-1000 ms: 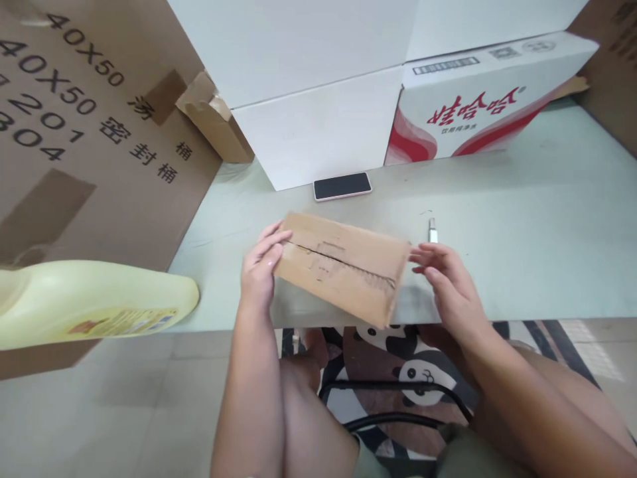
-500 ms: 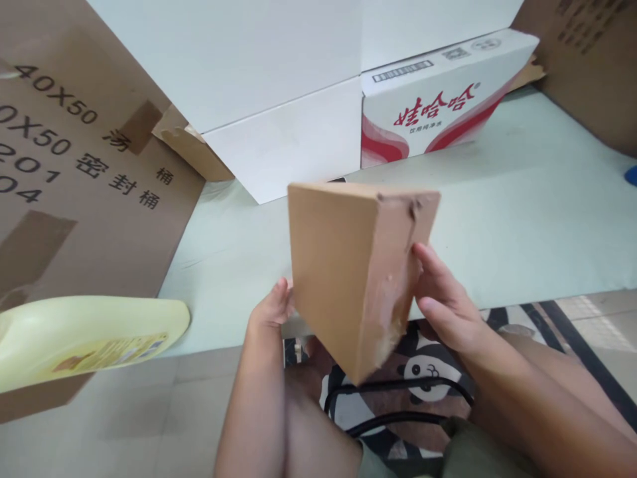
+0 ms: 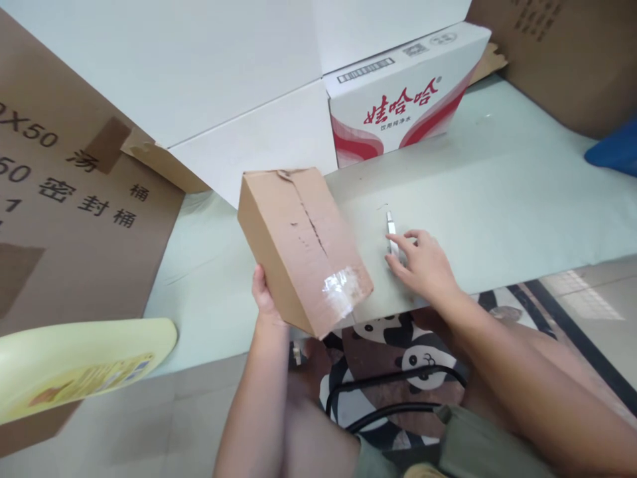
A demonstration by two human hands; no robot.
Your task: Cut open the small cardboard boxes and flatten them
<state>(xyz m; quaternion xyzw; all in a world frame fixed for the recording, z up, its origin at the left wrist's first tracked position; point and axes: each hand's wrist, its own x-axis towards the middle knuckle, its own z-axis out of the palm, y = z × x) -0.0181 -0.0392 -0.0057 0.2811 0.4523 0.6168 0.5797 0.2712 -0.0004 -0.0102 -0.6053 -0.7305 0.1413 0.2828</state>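
Wrapping left hand [image 3: 267,299] round a tilted cardboard box [image 3: 318,245].
Poising half-open right hand [image 3: 423,265] at a white gadget [image 3: 391,224], showing no clear grip. Holding box over table [image 3: 507,226] front; probably handling light, kinda stiff, worth grabbing by side walls [image 3: 269,262].

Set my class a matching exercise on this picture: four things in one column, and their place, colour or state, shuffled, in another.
Things
1. White tool
2. Left hand
3. Bottle
4. Barcoded carton

Descriptions
A. Pale yellow-green, at the picture's left edge
B. Holding a brown box
C. White, with red lettering
D. On the table, at the right hand

Right pairs: 1-D, 2-B, 3-A, 4-C
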